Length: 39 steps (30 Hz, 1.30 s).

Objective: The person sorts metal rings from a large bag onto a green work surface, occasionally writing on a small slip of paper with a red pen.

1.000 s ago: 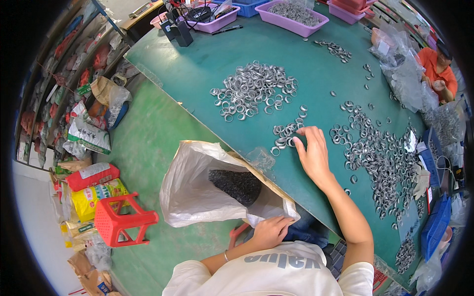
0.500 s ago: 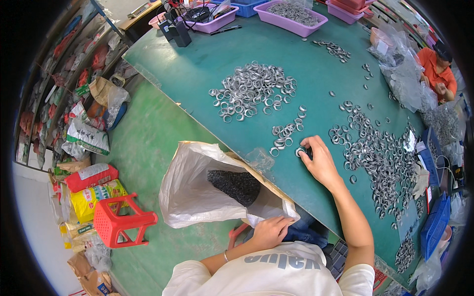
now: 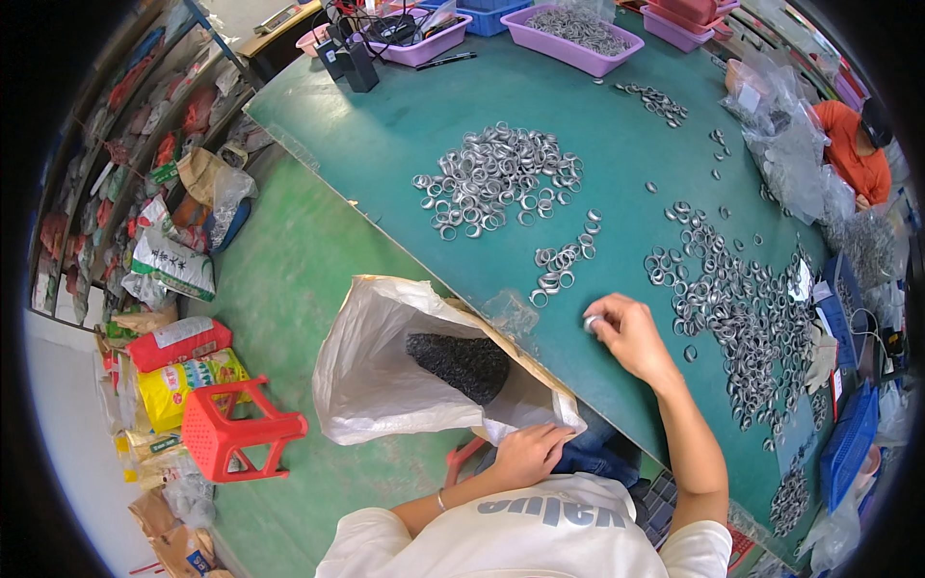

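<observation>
White sack [image 3: 361, 380] gapes beside the table [image 3: 477, 265] edge, w/ dark contents [image 3: 458, 366] inside; avoid letting it sag or tip, else they may spill. Ring heap [image 3: 501, 173] is on the table beyond the sack, best left undisturbed. L hand [image 3: 526, 453]: fingers clenched on the sack's near rim; a firm hold there should help the mouth stand wide. Small ring cluster [image 3: 562, 262] lies apart from the heap. Then the single ring [image 3: 591, 324], pinched in the fingers of the R hand [image 3: 631, 337]; can't tell if it touches the table. Light grip on the band's edge, prob. best, so it doesn't slip. Ring spread [image 3: 742, 328] is R of the hand; mind the gap so groups don't mix.
</observation>
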Available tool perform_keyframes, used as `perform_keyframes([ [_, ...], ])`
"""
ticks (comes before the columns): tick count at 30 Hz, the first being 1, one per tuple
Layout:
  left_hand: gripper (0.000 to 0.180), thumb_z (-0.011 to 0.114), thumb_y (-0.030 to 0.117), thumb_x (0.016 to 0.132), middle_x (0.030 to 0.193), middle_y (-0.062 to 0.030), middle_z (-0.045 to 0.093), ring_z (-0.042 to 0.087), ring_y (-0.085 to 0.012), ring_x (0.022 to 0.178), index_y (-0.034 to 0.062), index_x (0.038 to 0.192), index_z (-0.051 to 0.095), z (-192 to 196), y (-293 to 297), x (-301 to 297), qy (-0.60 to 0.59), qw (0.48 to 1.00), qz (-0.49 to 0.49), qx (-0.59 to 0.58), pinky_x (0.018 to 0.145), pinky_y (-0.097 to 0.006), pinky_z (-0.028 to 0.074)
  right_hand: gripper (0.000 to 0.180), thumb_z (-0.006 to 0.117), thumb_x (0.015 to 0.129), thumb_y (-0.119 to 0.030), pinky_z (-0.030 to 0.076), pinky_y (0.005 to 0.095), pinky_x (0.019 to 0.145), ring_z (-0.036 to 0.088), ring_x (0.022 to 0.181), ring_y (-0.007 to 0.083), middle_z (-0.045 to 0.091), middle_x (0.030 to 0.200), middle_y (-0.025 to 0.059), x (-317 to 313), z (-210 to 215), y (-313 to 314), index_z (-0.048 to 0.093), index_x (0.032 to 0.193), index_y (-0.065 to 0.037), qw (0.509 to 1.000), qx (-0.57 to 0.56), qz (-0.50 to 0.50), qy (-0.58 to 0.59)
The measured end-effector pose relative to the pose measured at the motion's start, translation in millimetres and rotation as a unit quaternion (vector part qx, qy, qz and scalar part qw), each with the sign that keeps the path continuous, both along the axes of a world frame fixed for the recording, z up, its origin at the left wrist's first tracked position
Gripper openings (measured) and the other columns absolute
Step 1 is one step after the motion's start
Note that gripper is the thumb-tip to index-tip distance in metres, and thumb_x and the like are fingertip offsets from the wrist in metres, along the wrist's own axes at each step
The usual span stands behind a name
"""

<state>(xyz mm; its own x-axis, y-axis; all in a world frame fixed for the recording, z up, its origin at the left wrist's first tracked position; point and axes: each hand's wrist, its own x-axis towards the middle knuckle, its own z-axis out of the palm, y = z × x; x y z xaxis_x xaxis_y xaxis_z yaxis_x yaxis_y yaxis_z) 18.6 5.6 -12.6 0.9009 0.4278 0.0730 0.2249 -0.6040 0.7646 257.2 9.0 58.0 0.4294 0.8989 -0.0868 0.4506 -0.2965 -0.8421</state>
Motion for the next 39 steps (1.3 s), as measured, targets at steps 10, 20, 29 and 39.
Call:
perform_keyframes([
  [10, 0.027, 0.062, 0.01, 0.08, 0.081, -0.0057, 0.063, 0.064, -0.0256, 0.074, 0.0142, 0.107, 0.066, -1, 0, -1, -0.002, 1.0, -0.003, 0.01, 0.061, -0.037, 0.052, 0.037, 0.068, 0.081, -0.007, 0.047, 0.0376, 0.082, 0.057, 0.095, 0.026, 0.055, 0.111, 0.014, -51, 5, 30, 0.056, 0.115, -0.001, 0.986, 0.104, 0.097, -0.082],
  [20, 0.023, 0.063, 0.009, 0.08, 0.083, -0.0056, 0.064, 0.065, -0.0256, 0.075, 0.0126, 0.102, 0.066, -4, -3, 3, -0.017, 1.0, 0.009, 0.0, 0.061, -0.037, 0.052, 0.084, 0.061, 0.083, -0.057, 0.016, 0.0676, 0.107, 0.015, 0.136, 0.0544, 0.023, 0.147, 0.0286, -1, -43, 80, 0.034, 0.144, -0.005, 0.917, 0.019, -0.048, -0.394],
  [29, 0.025, 0.063, 0.007, 0.079, 0.085, -0.0072, 0.065, 0.065, -0.027, 0.075, 0.0113, 0.104, 0.066, -3, 0, -3, -0.012, 1.0, -0.001, 0.0, 0.063, -0.037, 0.053, 0.081, 0.061, 0.084, -0.054, 0.023, 0.0547, 0.112, 0.023, 0.136, 0.0475, 0.032, 0.143, 0.0275, 53, -54, 136, 0.037, 0.138, 0.002, 0.928, 0.062, -0.08, -0.357],
  [39, 0.028, 0.063, 0.013, 0.08, 0.093, -0.0109, 0.068, 0.065, -0.0325, 0.081, 0.0129, 0.108, 0.066, -14, 10, 1, -0.021, 0.999, -0.021, 0.013, 0.069, -0.041, 0.052, 0.059, 0.069, 0.083, -0.036, 0.028, 0.0496, 0.111, 0.033, 0.133, 0.0417, 0.041, 0.137, 0.022, 40, -14, 20, 0.049, 0.128, -0.002, 0.944, 0.162, -0.033, -0.287],
])
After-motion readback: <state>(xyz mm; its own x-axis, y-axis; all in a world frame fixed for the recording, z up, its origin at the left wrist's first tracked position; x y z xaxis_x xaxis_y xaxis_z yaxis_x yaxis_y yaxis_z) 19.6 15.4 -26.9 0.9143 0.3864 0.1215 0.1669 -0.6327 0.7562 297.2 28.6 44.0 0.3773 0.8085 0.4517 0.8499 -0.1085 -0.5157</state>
